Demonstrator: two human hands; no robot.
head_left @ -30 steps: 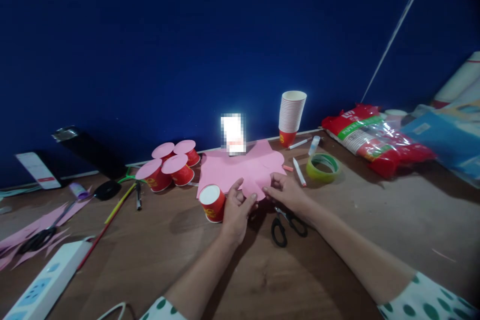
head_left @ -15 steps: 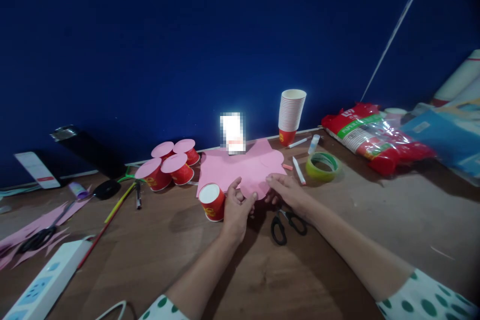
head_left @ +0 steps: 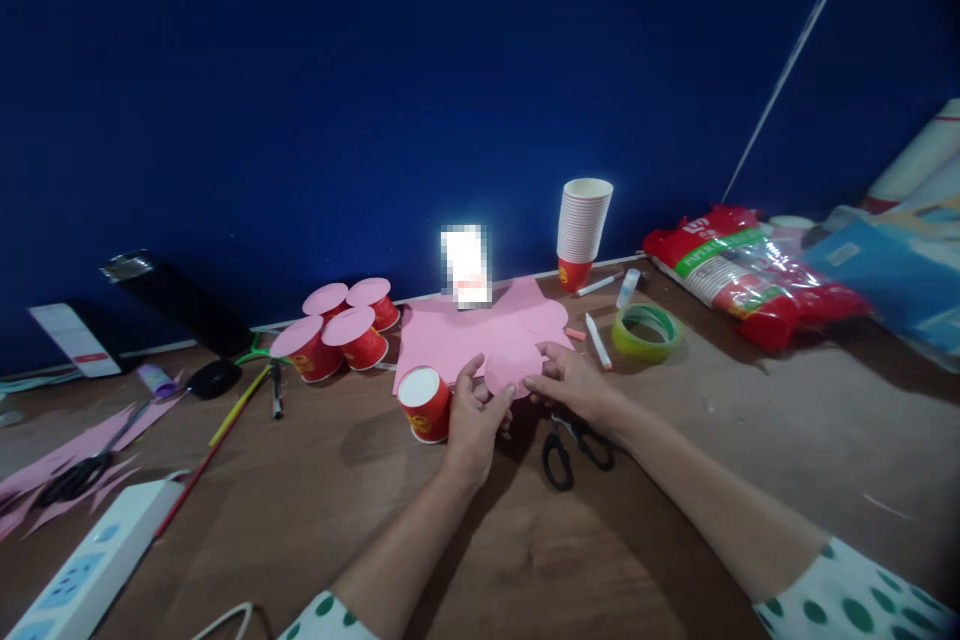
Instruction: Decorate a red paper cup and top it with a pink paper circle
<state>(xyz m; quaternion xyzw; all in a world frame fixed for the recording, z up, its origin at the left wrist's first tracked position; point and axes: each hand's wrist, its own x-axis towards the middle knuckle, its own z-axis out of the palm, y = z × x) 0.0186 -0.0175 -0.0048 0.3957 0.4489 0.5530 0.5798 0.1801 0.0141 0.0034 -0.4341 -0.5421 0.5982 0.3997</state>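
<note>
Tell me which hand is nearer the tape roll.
Right: the right hand is left of the tape roll, at the pink disc; the left hand is farther left, beside a red cup.

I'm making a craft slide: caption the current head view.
Left hand and right hand hold a pink paper disc near a red cup.

On the red bag (head_left: pixel 772 290), white letters on a green band (head_left: pixel 716 262) seem to read "PAPER" (the rest blurs away). The logo (head_left: pixel 696 226) above, the cup's (head_left: pixel 429 407) yellow print and the blue package's (head_left: pixel 889 255) label (head_left: pixel 841 255) are illegible.
</note>
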